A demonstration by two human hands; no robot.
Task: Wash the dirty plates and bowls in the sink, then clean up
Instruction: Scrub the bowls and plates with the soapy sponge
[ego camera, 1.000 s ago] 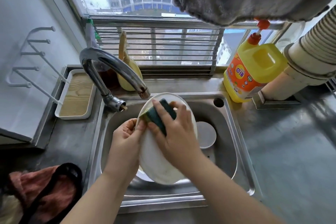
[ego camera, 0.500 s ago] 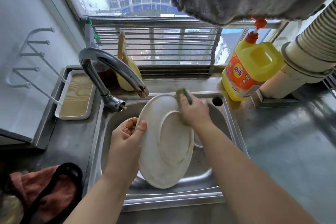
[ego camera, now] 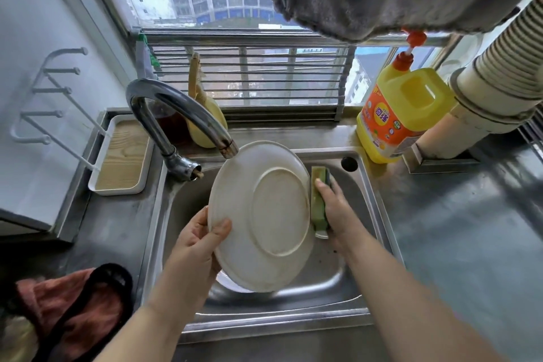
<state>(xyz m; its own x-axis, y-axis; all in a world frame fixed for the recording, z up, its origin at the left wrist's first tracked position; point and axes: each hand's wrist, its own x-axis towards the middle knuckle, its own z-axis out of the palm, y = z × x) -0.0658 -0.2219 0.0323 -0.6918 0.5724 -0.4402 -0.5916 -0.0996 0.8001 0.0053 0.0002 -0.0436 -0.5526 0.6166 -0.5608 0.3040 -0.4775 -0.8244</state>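
Sponge (ego camera: 319,200) now lower beside plate (ego camera: 261,214)

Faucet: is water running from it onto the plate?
No. The faucet spout shows no stream above the plate held in the left hand.

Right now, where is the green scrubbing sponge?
Head view: the green scrubbing sponge is over the steel sink, gripped by the right hand, against the right edge of the white round plate.

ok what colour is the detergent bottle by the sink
Yellow detergent bottle with an orange label and a red pump top, seen in the head view.
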